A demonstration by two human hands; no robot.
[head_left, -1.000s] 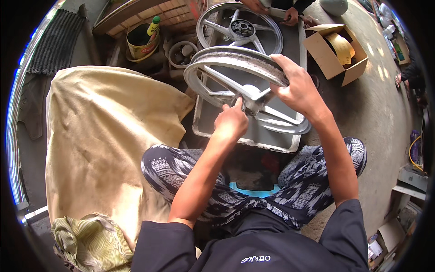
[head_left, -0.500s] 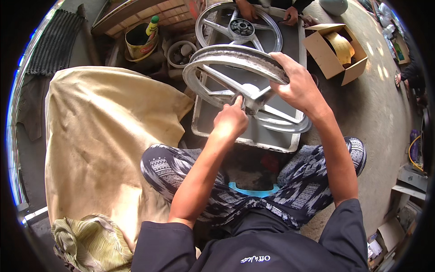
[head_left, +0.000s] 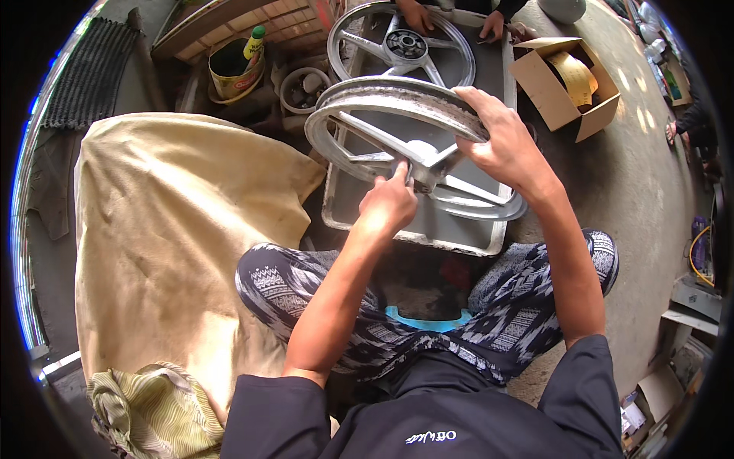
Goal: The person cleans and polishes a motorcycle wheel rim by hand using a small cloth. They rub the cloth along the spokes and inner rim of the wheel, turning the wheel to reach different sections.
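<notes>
A silver spoked motorcycle wheel rim (head_left: 375,138) is tilted over a grey tray with pale edges (head_left: 459,246). My right hand (head_left: 501,141) grips its upper right edge, thumb and fingers around the worn, stained rim. Beside the hub, my left hand (head_left: 388,200) is closed with the index finger pressed onto a spoke. A small dark bit shows at that fingertip, too little to name. At the tray's far end lies a second spoked rim (head_left: 359,47) with a dark hub, and another person's hands (head_left: 417,17) rest on and beside it.
Tan cloth (head_left: 183,222) covers something large on the left, with a patterned cloth (head_left: 157,409) near its front. A bucket (head_left: 233,83) holding a green-capped bottle (head_left: 254,47) and a tub (head_left: 287,96) stand behind. An open cardboard box (head_left: 543,92) sits right of the tray.
</notes>
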